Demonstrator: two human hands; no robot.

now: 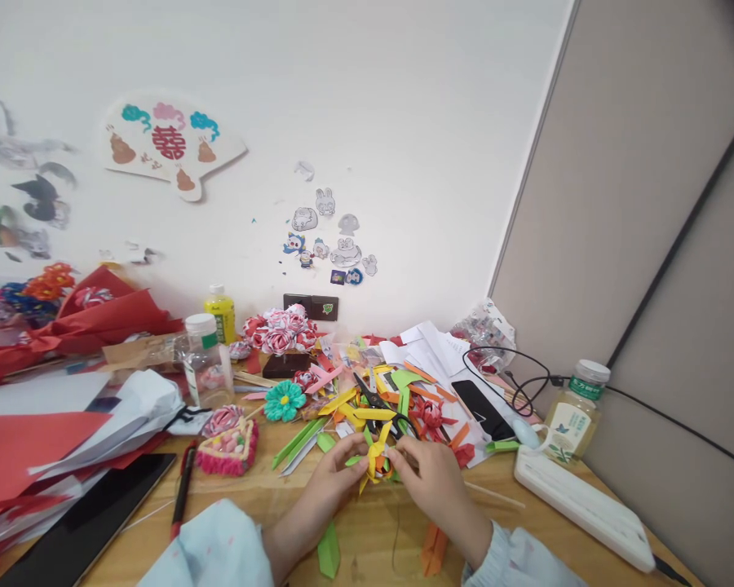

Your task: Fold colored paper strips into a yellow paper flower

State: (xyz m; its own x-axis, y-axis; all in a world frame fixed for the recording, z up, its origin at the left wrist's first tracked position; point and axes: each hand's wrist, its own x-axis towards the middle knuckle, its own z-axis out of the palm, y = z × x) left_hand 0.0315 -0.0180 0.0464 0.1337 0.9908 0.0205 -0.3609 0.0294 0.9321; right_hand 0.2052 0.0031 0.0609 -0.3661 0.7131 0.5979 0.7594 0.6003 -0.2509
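A small folded-paper piece [378, 458], mostly yellow with some orange and green, is held between my two hands above the wooden table's front part. My left hand [338, 477] pinches its left side, thumb and fingers closed on it. On the right side, my right hand [425, 469] closes its fingertips on the same piece. Just behind my hands lies a heap of yellow, green and orange paper strips [374, 414], with dark scissors [373, 397] partly buried in it. A green strip [329, 550] and an orange strip [433, 548] lie below my hands.
A teal flower [285, 400], a pink-edged triangular piece [227, 448] and a red-black pen [183, 489] lie left. Further left is a black tablet [91, 522]. On the right are a phone [482, 410], a jar [573, 416], cables and a white power strip [581, 509].
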